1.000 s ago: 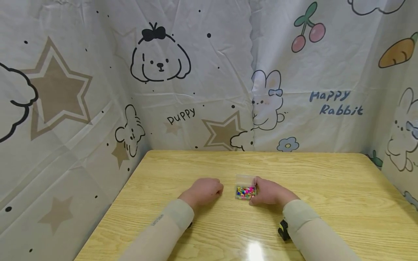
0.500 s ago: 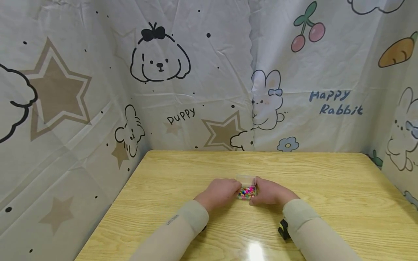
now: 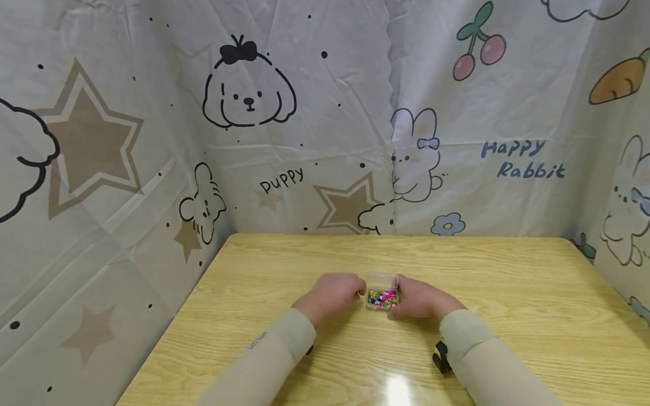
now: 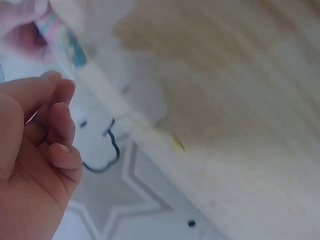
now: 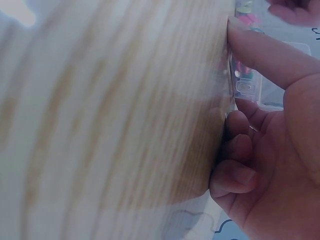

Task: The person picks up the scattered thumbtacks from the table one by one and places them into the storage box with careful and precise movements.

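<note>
A small clear plastic box (image 3: 382, 308) stands on the wooden table with its hinged lid (image 3: 382, 279) raised at the back. Inside lie small colourful pieces (image 3: 383, 297), pink, yellow, blue and green. My right hand (image 3: 418, 299) grips the box from its right side, thumb at the front corner and fingers behind. Just left of the box is my left hand (image 3: 332, 294), its fingers curled. In the left wrist view the left thumb and index fingertips (image 4: 52, 75) come together; I cannot tell whether a tiny piece is pinched between them.
The light wood table (image 3: 482, 270) runs back to a printed curtain (image 3: 325, 101), with more curtain at the left and right sides. A black and yellow device (image 3: 442, 357) sits under the right wrist.
My left hand moved right to the box, its fingers over the box's left side, then drew back slightly left. The right hand and the box have stayed in place.
</note>
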The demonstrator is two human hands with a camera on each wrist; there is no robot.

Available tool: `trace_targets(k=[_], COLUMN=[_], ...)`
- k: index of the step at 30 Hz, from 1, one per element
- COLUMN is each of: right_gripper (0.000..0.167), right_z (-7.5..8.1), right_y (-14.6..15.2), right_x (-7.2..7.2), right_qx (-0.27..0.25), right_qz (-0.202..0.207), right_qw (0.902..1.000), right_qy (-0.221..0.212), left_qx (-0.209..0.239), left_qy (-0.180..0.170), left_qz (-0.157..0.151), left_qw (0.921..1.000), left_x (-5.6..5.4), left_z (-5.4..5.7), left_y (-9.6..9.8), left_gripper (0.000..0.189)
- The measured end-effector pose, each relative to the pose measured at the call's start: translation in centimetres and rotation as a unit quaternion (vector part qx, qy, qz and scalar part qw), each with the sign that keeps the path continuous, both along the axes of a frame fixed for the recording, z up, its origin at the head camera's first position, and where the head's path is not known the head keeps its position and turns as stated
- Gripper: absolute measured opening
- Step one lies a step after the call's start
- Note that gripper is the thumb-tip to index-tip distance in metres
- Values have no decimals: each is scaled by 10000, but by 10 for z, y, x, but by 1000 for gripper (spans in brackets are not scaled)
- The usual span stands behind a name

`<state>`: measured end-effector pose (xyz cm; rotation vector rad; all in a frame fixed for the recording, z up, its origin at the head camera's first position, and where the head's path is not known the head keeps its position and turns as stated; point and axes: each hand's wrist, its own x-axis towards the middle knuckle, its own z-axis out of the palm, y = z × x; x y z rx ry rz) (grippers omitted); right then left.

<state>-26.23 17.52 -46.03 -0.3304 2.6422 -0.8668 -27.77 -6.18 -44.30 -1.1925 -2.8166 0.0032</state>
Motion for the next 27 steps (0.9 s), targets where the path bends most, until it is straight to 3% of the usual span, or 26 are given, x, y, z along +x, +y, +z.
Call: trace_targets(k=[7,13,20,27], right_gripper=[60,64,64,59], right_z=[1,2,2,1], right_y=[0,0,0,-1], right_x=[0,1,1,0], right_qx=[-73,-64,-113,-124], right_qz=[14,-14,-23,-20], right_qw=[10000,10000,9999,9999], right_qy=[-52,-49,-33,-42], left_qx=[-62,-27,5,68], left_qy=[-453,-751,-749,-713], left_qz=[274,457,372,305], left_qw=[9986,9961,9965,9970], left_x=[-10,-11,-9,-11], left_z=[9,10,4,-8], left_y=[-40,-61,-65,-56], left_gripper=[9,18,23,28])
